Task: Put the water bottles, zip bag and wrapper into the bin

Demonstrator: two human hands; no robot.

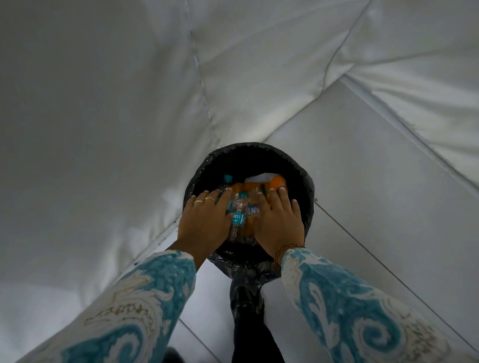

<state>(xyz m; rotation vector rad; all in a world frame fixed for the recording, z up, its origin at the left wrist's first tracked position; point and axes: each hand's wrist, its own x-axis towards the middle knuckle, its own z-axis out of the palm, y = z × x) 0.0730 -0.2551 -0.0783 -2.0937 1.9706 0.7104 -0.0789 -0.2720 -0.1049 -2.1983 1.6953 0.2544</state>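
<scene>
A round bin (250, 152) lined with a black bag stands on the floor below me. Inside lie clear water bottles with teal caps and labels, one in the middle (238, 208) and another at the left with its cap (227, 178) showing. An orange wrapper (277, 181) and a pale plastic piece (260, 178), perhaps the zip bag, lie at the back. My left hand (204, 223) rests palm down on the left bottle, fingers spread. My right hand (279, 223) lies flat on the orange wrapper and a bottle.
White bedding (99, 108) hangs close to the bin on the left and behind it. Pale floor tiles (368, 199) spread to the right. My dark-clad leg (248, 331) stands just in front of the bin.
</scene>
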